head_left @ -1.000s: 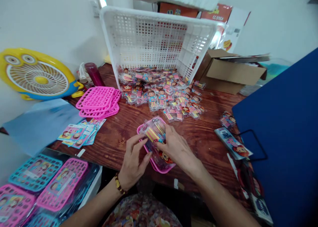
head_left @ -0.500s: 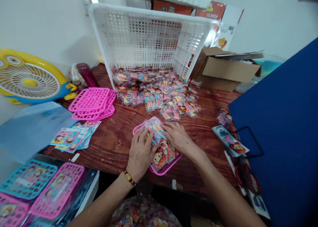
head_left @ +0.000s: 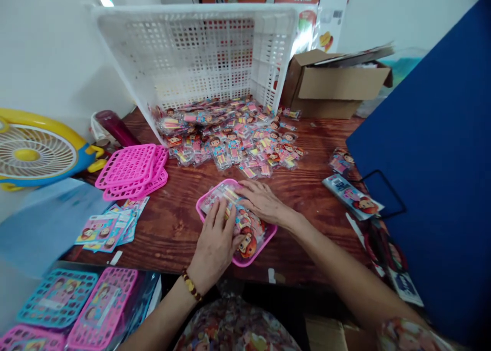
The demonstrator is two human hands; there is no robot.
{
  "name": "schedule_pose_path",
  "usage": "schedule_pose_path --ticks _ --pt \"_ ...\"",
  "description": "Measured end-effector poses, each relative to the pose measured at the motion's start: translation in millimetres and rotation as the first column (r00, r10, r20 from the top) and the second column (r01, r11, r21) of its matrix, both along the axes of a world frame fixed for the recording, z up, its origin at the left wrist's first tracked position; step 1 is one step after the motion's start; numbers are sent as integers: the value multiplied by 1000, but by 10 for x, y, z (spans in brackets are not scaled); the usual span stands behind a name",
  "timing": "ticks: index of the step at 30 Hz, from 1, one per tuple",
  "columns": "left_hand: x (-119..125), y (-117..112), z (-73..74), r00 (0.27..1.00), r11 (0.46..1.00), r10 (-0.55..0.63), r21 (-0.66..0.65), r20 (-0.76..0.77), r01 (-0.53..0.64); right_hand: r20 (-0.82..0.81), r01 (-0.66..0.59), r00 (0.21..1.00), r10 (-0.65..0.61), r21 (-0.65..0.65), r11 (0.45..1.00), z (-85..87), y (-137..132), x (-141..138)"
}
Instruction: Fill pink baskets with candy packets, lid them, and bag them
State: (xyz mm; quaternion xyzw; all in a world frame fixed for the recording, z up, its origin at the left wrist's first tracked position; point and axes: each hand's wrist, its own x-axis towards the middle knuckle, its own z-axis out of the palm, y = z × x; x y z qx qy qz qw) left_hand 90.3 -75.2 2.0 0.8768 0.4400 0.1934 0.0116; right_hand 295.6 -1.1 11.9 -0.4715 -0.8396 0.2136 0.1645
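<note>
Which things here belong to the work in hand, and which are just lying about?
In hand: left hand and right hand pressing flat on packets in the pink tray; packet pile spilling from the white basket; pink grids; printed cards.
Lying about: fan; cardboard box; dark red bottle; blue bag.

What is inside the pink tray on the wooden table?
Clear packets printed with cartoon figures lie in the pink tray. The left hand and right hand rest on them, hiding the rest and the tray floor.
</note>
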Motion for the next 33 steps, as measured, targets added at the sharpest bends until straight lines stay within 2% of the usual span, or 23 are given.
schedule_pose_path --ticks 5,8,10,13,16,19,26,30,31,33 --pt "15 26 -33 1000 999 17 -36 -3 -17 -172 23 984 -33 -62 998 -23 32 7" --pt "-24 41 -44 1000 999 8 -38 18 -8 -253 38 967 -33 16 999 63 -2 64" --pt "-42 44 -47 1000 1000 4 -29 18 -4 -215 -16 976 34 85 996 130 -76 84" --pt "-57 34 -44 1000 999 -5 -32 28 6 -55 -156 985 164 127 980 146 -243 63" --pt "-67 19 -30 1000 999 19 -32 6 -18 63 -158 987 151 147 976 60 -380 13" --pt "-86 25 -3 993 998 54 -17 -100 -56 114 -150 985 133 166 975 -19 -405 -10" --pt "-109 129 50 970 999 33 45 -242 -23 87 -192 980 180 149 970 -77 -256 -10" --pt "-86 139 107 963 999 5 41 -270 6 -4 -190 982 190 12 982 77 -292 29" --pt "-82 143 114 965 1000 1 26 -261 6 -38 -189 981 189 19 982 147 -329 95" --pt "-87 170 95 980 1000 -7 0 -199 8 -120 -77 989 85 70 995 303 -468 336"
